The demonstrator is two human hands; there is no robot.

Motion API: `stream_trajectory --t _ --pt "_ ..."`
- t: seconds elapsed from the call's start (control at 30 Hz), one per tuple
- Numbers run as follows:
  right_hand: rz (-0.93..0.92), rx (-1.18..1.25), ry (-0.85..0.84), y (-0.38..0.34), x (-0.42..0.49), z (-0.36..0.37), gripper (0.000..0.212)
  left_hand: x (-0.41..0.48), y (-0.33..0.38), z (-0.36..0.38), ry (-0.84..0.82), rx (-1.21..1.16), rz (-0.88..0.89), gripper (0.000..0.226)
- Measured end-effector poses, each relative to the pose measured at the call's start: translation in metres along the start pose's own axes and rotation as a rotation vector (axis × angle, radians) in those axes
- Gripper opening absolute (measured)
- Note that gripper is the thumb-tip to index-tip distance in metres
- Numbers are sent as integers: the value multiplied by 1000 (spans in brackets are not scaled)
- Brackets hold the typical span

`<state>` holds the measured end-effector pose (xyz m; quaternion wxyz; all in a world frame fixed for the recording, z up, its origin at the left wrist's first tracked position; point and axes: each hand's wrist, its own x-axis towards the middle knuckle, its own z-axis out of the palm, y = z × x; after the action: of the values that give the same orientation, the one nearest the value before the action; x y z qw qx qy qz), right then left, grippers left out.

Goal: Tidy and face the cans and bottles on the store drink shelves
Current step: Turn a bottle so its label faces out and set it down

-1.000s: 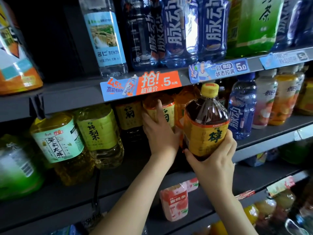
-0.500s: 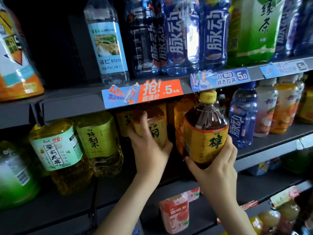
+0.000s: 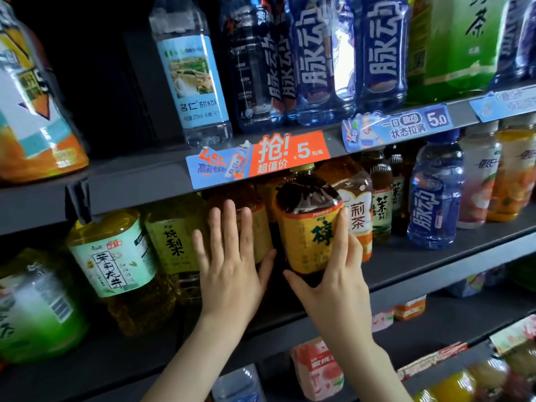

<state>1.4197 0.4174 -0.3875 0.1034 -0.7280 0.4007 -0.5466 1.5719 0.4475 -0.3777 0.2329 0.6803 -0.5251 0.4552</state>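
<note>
A dark tea bottle with a yellow label and yellow cap (image 3: 307,227) stands at the front of the middle shelf (image 3: 435,265), its cap just under the upper shelf's edge. My right hand (image 3: 336,288) grips it low, thumb on its left side and fingers up its right side. Just to its left, my left hand (image 3: 232,265) presses flat with spread, straight fingers against an amber bottle with a yellow label (image 3: 256,224). More amber bottles stand behind, partly hidden.
Jasmine tea bottles (image 3: 356,216), a blue drink bottle (image 3: 435,198) and fruit drinks (image 3: 510,181) stand to the right. Large yellow-green bottles (image 3: 113,256) fill the left. Blue bottles (image 3: 322,59) and a water bottle (image 3: 194,79) sit above, over price tags (image 3: 258,158). Pink cartons (image 3: 316,369) lie below.
My right hand has carried the dark tea bottle leftward and back under the upper shelf edge. My left hand has slid left with the amber bottle and flattened against it.
</note>
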Motion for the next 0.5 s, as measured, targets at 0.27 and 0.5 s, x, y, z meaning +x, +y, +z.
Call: stream_trajectory --t 0.27,0.5 --pt "56 51 64 -2 -3 3 115 -9 -17 17 41 59 39 81" --pt "115 73 6 0 0 -3 116 -4 1 21 27 48 -25 83"
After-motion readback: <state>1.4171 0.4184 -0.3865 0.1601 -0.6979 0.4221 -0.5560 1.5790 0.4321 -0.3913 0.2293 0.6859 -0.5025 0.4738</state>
